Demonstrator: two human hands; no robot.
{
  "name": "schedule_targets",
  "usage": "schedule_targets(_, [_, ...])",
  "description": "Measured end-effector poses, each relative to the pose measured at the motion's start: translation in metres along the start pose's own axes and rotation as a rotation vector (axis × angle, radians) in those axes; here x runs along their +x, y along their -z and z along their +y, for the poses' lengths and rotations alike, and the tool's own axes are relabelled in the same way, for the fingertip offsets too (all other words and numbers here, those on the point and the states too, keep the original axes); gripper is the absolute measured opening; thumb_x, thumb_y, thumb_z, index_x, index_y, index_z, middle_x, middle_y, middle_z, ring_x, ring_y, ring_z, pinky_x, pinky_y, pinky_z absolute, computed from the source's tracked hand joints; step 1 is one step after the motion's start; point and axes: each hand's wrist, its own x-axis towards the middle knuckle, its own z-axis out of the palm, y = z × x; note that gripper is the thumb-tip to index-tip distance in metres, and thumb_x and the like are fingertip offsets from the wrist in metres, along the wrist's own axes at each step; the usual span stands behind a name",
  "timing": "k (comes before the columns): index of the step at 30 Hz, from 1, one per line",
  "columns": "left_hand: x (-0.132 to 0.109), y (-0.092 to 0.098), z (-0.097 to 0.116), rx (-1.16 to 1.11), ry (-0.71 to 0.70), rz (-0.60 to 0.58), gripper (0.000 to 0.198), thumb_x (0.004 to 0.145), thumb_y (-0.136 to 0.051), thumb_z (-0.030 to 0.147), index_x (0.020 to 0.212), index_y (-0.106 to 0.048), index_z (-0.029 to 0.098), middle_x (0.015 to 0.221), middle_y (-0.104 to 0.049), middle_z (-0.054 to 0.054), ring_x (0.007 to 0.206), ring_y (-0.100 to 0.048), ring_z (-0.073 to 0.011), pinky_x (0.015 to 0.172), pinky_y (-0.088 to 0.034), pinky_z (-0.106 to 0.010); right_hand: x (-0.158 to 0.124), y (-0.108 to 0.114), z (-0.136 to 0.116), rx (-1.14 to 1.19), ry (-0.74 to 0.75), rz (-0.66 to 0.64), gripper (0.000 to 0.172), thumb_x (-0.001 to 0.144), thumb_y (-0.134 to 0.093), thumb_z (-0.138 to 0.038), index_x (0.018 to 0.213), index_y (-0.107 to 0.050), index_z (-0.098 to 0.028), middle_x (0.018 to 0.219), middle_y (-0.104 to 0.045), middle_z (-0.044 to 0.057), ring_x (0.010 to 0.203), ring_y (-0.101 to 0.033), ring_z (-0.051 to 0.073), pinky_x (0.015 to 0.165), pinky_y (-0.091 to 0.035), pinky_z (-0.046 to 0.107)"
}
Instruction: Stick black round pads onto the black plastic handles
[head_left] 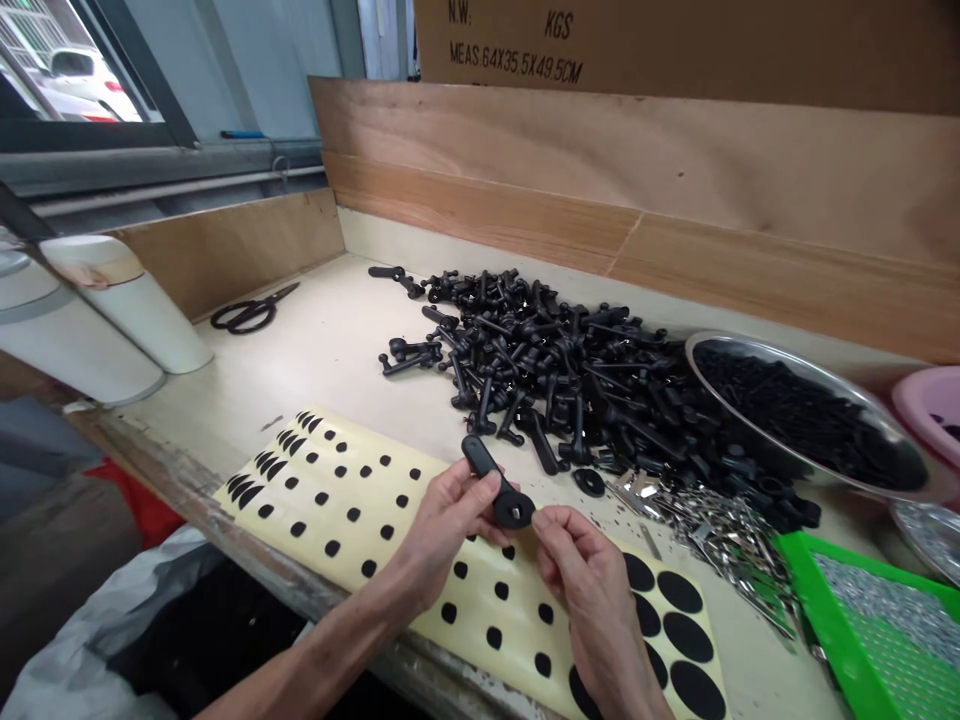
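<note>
Head view: both my hands work at the lower centre of the frame, above the near edge of the worktop (337,340).

1. Left hand (450,520): closed. Thumb and fingers grip the shaft of a black lever (495,487). The lever is held clear of the worktop and tilted, with its narrow end toward the upper left and its round head toward the lower right.
2. Right hand (585,575): thumb and forefinger are pinched together on the round head of the lever, and the other fingers are curled under. I cannot tell whether anything small sits between the fingertips.
3. Sheet (367,495): a pale yellow backing sheet lies flat directly below both hands. It carries small black dots across its middle, leaf-shaped pieces at its left end and large black discs at its right end.
4. Pile (570,370): loose black levers of the same kind are heaped at the centre of the frame, beyond the hands.
5. Bowl (750,345): a steel bowl of small black parts touches the right side of the pile.
6. Clips (712,525): a spread of bright metal pieces lies between the bowl and a green tray (817,600) at lower right.
7. Scissors (251,312): black, lying at the left of the frame, well apart from the hands.
</note>
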Motion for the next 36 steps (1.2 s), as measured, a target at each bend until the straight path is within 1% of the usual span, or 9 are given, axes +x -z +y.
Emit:
schedule_targets(3, [-0.0001, -0.0001, 0.0002, -0.009, 0.005, 0.01, 0.032, 0.084, -0.062, 0.043, 0.097, -0.062, 0.014, 0.092, -0.068, -0.01, 0.075, -0.064, -0.0181, 0.062, -0.053, -0.028, 0.0009, 0.0, 0.0006, -0.006, 0.017, 0.001, 0.036, 0.075, -0.067, -0.052, 0.069, -0.058, -0.019, 0.051, -0.038, -0.007, 0.048, -0.026, 0.008, 0.046, -0.021, 0.021])
schedule_targets(7, [-0.0006, 0.0002, 0.0005, -0.013, -0.004, -0.009, 0.031, 0.086, -0.06, 0.042, 0.099, -0.062, 0.014, 0.097, -0.068, -0.011, 0.077, -0.064, -0.0182, 0.063, -0.053, -0.029, 0.0018, 0.0007, 0.0028, -0.008, 0.03, -0.008, 0.035, 0.076, -0.067, -0.052, 0.069, -0.059, -0.019, 0.051, -0.037, -0.006, 0.048, -0.025, 0.008, 0.045, -0.021, 0.021])
schedule_targets(12, [-0.001, 0.0006, -0.0008, -0.022, -0.013, -0.021, 0.031, 0.087, -0.06, 0.041, 0.101, -0.062, 0.013, 0.098, -0.068, -0.011, 0.075, -0.063, -0.0168, 0.063, -0.053, -0.028, 0.0026, 0.0025, 0.0065, -0.014, 0.023, -0.015, 0.035, 0.078, -0.066, -0.052, 0.071, -0.058, -0.019, 0.053, -0.035, -0.007, 0.05, -0.024, 0.008, 0.046, -0.019, 0.022])
schedule_targets(16, [-0.0011, 0.0013, -0.0018, -0.027, -0.011, -0.02, 0.032, 0.087, -0.06, 0.04, 0.104, -0.062, 0.013, 0.099, -0.067, -0.011, 0.078, -0.063, -0.0177, 0.064, -0.053, -0.028, 0.0036, 0.0026, 0.007, -0.028, 0.045, -0.008, 0.036, 0.079, -0.065, -0.052, 0.072, -0.058, -0.018, 0.053, -0.036, -0.007, 0.051, -0.024, 0.008, 0.046, -0.019, 0.022])
schedule_targets(22, [-0.0007, 0.0021, -0.0012, -0.025, 0.014, -0.054, 0.027, 0.081, -0.069, 0.03, 0.102, -0.063, 0.014, 0.103, -0.067, -0.01, 0.083, -0.063, -0.0178, 0.068, -0.053, -0.027, 0.0036, 0.001, 0.0041, -0.058, 0.107, -0.006, 0.035, 0.081, -0.064, -0.051, 0.07, -0.059, -0.018, 0.054, -0.036, -0.006, 0.051, -0.025, 0.008, 0.046, -0.02, 0.021])
schedule_targets(27, [-0.0009, 0.0022, -0.0014, 0.035, 0.016, -0.01, 0.025, 0.08, -0.069, 0.029, 0.099, -0.063, 0.014, 0.103, -0.067, -0.008, 0.079, -0.063, -0.0166, 0.067, -0.053, -0.028, 0.0037, 0.0003, 0.0041, -0.122, 0.176, 0.011, 0.035, 0.081, -0.062, -0.05, 0.068, -0.057, -0.018, 0.055, -0.037, -0.006, 0.05, -0.029, 0.009, 0.045, -0.024, 0.021])
schedule_targets(30, [-0.0017, 0.0027, -0.0019, 0.076, 0.012, -0.006, 0.027, 0.079, -0.071, 0.029, 0.101, -0.063, 0.015, 0.103, -0.067, -0.008, 0.08, -0.063, -0.017, 0.068, -0.053, -0.028, 0.0041, 0.0012, 0.0055, -0.157, 0.202, 0.031, 0.035, 0.081, -0.061, -0.051, 0.069, -0.057, -0.018, 0.057, -0.039, -0.005, 0.052, -0.032, 0.009, 0.046, -0.027, 0.021])
schedule_targets(33, [-0.0023, 0.0031, -0.0031, 0.098, 0.016, 0.002, 0.029, 0.078, -0.072, 0.028, 0.101, -0.063, 0.015, 0.102, -0.067, -0.007, 0.077, -0.063, -0.0153, 0.067, -0.053, -0.027, 0.0037, 0.0013, 0.0068, -0.206, 0.217, 0.04, 0.034, 0.082, -0.059, -0.05, 0.069, -0.056, -0.019, 0.058, -0.042, -0.005, 0.052, -0.034, 0.011, 0.046, -0.03, 0.021])
schedule_targets(36, [-0.0018, 0.0026, -0.005, 0.116, 0.005, 0.031, 0.027, 0.077, -0.071, 0.025, 0.099, -0.063, 0.014, 0.099, -0.068, -0.007, 0.075, -0.061, -0.0141, 0.063, -0.052, -0.025, 0.0021, -0.001, 0.0078, -0.357, 0.278, 0.088, 0.03, 0.084, -0.055, -0.047, 0.07, -0.055, -0.021, 0.061, -0.048, -0.003, 0.053, -0.041, 0.012, 0.048, -0.035, 0.023])
